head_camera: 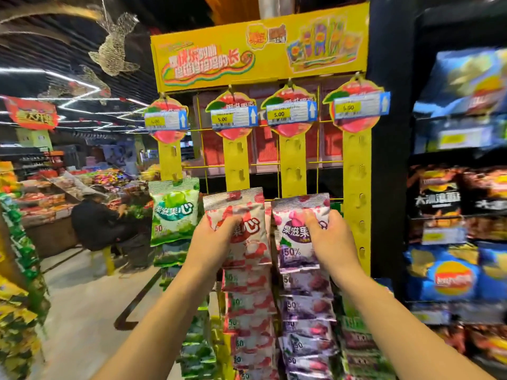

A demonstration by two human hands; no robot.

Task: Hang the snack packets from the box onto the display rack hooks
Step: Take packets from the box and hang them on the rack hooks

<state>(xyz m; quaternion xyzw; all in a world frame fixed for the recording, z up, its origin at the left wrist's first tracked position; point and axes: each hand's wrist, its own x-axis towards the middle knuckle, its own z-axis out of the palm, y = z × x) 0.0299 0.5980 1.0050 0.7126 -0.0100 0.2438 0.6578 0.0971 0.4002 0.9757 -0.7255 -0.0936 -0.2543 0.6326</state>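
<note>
Head view: you face the yellow display rack, four hanging strips under a yellow header board, each strip topped by a peach-shaped card with a price tag.

Your left hand grips the red packet at the top of the second strip's column, fingers curled over its front, thumb side hidden. Your right hand pinches the purple packet at the top of the third strip's column, fingers closed on its right edge and front. The two packets sit side by side, edges nearly touching. Can't tell if either is actually on a hook; their top seals cover the strip there.

A green packet hangs from the first strip near the rack's left edge. Below your hands, stacked columns of red, purple and green packets run to the bottom edge. The fourth strip, at the right edge, is bare in its upper part.

Chip bags fill shelves right of the rack. A seated person is at left by produce stands. Box not seen.
</note>
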